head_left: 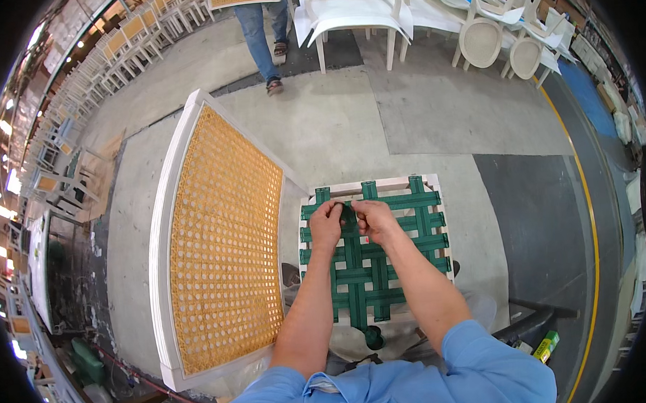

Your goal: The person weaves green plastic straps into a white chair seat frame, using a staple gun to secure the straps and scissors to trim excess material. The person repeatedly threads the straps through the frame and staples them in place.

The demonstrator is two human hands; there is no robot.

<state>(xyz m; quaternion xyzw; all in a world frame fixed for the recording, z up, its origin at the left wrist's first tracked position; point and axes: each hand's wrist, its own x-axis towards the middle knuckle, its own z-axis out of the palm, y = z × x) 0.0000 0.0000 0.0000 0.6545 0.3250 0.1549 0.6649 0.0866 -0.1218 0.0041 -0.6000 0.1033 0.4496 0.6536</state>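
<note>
Green webbing (354,254) pinched by both hands | frame edge (369,187) near | cane panel (224,242) left

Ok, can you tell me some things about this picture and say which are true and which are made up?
1. Both hands pinch a green strap on the square frame. True: the left hand and right hand meet on it near the frame's far edge.
2. The straps are red. False: they are dark green and woven over and under.
3. A big cane panel with a white rim lies to the left. True.
4. The person wears gloves. False: both hands are bare, with blue sleeves.
5. Nobody else is around. False: someone in jeans stands further off.
</note>
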